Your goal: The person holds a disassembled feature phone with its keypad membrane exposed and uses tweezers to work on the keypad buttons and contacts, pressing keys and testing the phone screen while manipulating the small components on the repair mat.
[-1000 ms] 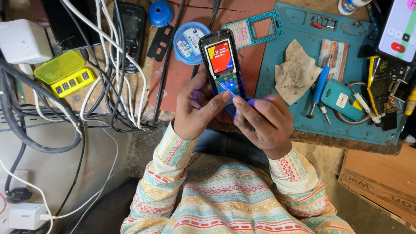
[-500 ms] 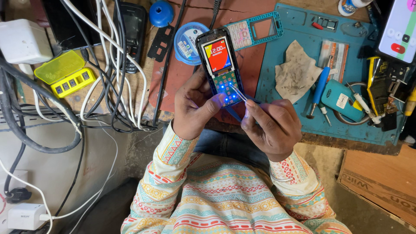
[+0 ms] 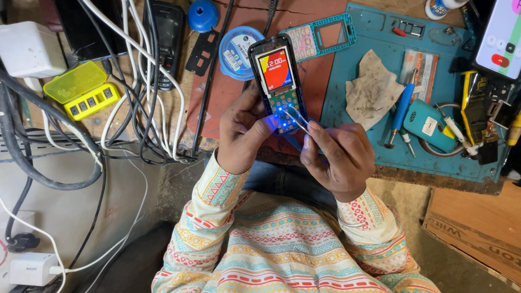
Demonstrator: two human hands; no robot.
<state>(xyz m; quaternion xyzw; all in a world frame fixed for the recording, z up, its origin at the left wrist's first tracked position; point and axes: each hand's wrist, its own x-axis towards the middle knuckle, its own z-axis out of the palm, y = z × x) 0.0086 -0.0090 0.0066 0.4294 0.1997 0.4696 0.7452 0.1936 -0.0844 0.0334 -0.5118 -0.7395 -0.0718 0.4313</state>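
Head view: the left hand (image 3: 241, 133) grips an opened keypad phone (image 3: 278, 84) above the bench (image 3: 228, 97), screen lit, while right-hand fingers (image 3: 317, 138) pinch tweezers (image 3: 297, 118) at its bare keypad board; its teal front cover (image 3: 320, 38) lies unfitted nearby.

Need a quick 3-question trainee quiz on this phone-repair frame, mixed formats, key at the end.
1. True or false: the left hand holds the opened keypad phone with its screen lit.
2. What does the right hand hold against the phone's keypad board? A) tweezers B) screwdriver C) cloth
3. Fill in: the blue-handled screwdriver lies on the ___ work mat.

Key: 1 true; 2 A, tweezers; 3 blue (teal).
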